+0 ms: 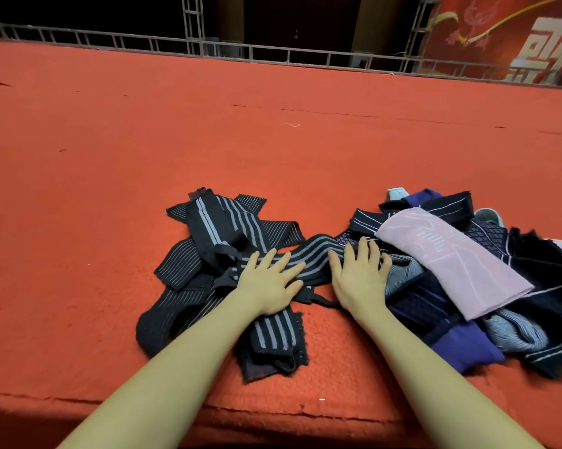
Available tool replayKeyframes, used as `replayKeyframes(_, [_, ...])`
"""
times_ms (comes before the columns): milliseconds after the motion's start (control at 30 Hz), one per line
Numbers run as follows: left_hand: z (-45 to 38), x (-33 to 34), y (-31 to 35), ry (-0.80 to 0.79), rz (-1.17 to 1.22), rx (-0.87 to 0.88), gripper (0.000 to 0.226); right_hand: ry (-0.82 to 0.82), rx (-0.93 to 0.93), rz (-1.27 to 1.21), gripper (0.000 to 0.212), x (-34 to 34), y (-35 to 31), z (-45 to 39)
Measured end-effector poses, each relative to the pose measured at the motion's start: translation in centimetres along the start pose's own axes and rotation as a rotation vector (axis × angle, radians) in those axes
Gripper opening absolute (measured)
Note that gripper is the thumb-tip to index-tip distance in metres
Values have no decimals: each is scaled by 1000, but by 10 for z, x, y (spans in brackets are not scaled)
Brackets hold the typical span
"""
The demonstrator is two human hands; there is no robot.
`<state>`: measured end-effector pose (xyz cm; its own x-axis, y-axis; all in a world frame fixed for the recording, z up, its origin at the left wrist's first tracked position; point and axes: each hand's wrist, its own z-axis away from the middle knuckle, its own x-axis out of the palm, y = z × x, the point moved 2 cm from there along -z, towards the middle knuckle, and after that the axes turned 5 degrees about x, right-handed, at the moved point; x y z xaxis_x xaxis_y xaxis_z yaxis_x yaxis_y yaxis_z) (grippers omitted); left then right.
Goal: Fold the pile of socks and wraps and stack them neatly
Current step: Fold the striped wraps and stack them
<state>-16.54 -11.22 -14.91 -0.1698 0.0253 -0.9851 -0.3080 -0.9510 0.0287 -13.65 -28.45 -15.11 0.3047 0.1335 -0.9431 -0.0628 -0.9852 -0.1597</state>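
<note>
A loose heap of black wraps with grey stripes (215, 254) lies on the red carpet at centre left. To its right sits a mixed pile of socks (487, 286): a pink one (451, 264) on top, purple (461, 345), grey and dark navy ones beneath. One striped wrap (315, 254) stretches between the two heaps. My left hand (270, 280) lies flat on that wrap with fingers spread. My right hand (359, 273) presses flat on the wrap's right end at the edge of the sock pile, fingers straight.
The red carpeted platform (208, 140) reaches far ahead and to the left. Its front edge (273, 413) runs just below my forearms. A metal truss rail (273, 56) lines the far side, with a red banner (516, 37) at the back right.
</note>
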Motion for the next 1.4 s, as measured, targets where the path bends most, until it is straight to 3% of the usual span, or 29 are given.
replayKeyframes(233, [7, 5, -8, 41, 20, 20, 50, -33, 6, 74, 60, 5, 0, -3])
replayKeyframes(467, [10, 8, -6, 104, 21, 7, 49, 92, 23, -81, 49, 9, -5, -3])
replayKeyframes(633, [13, 9, -5, 139, 23, -6, 49, 30, -24, -157, 23, 1, -6, 0])
replayKeyframes(767, [16, 9, -4, 189, 20, -30, 50, 111, -34, -409, 13, -7, -13, 3])
replayKeyframes(900, [16, -1, -4, 259, 15, -73, 53, 282, -44, -490, 13, -25, -8, -6])
replayKeyframes(1167, [-5, -13, 20, 198, 23, -34, 53, 578, -122, -312, 31, -59, 24, -18])
replayKeyframes(1400, [-14, -5, 27, 16, 9, 11, 52, 586, -237, -230, 35, -48, 33, -12])
